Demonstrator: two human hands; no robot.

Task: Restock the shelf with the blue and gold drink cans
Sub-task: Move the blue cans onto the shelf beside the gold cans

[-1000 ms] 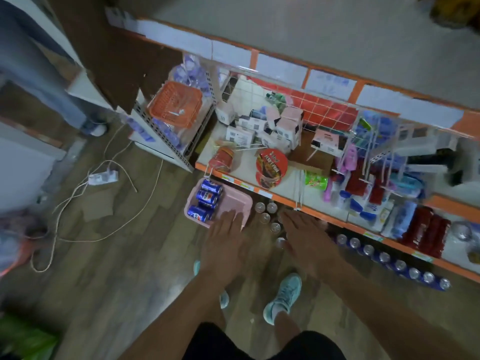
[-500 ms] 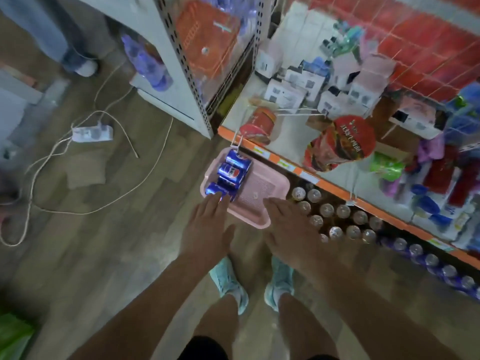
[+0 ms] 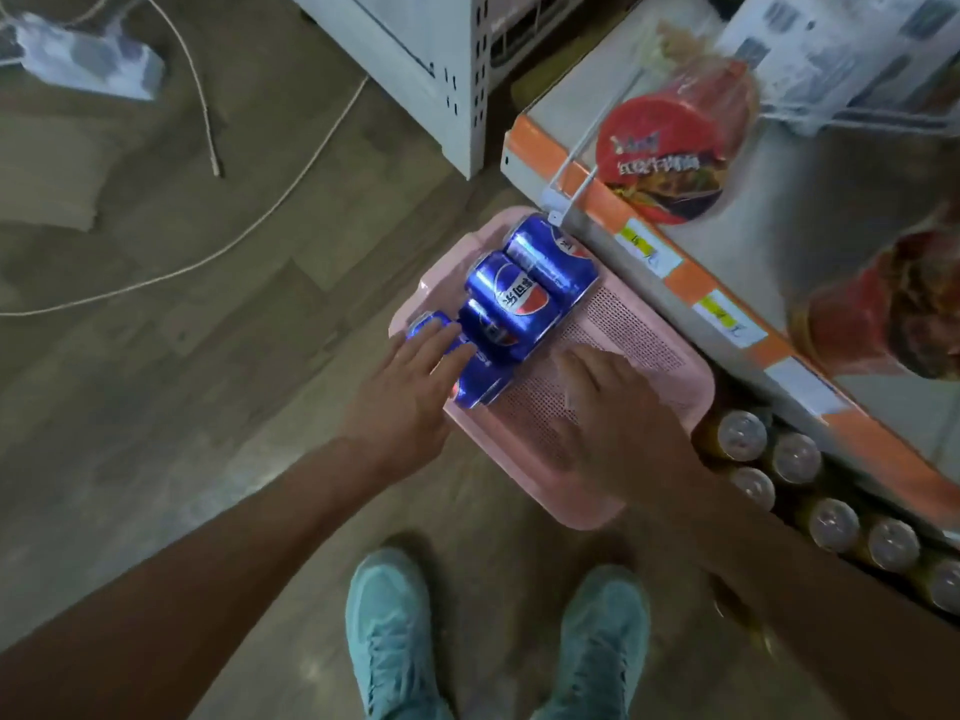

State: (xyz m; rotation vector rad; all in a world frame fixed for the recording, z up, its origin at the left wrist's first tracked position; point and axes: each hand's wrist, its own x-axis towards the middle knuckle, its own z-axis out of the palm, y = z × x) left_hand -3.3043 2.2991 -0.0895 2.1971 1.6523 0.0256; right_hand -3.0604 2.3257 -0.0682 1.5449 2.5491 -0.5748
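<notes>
The shelf edge [image 3: 691,283] overhangs the pink basket [image 3: 587,517], whose floor beside the blue cans [image 3: 514,298] lies bare

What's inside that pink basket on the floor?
Several blue cans lie on their sides in the pink basket. The left hand touches them; the right hand covers part of its mesh bottom, hiding what's beneath.

Approx. 4 blue cans [image 3: 514,298], 1 pink basket [image 3: 597,511], 6 gold can tops [image 3: 795,457], 2 red noodle cups [image 3: 665,158], 2 hands [image 3: 410,402], 2 teal shoes [image 3: 389,626].
</notes>
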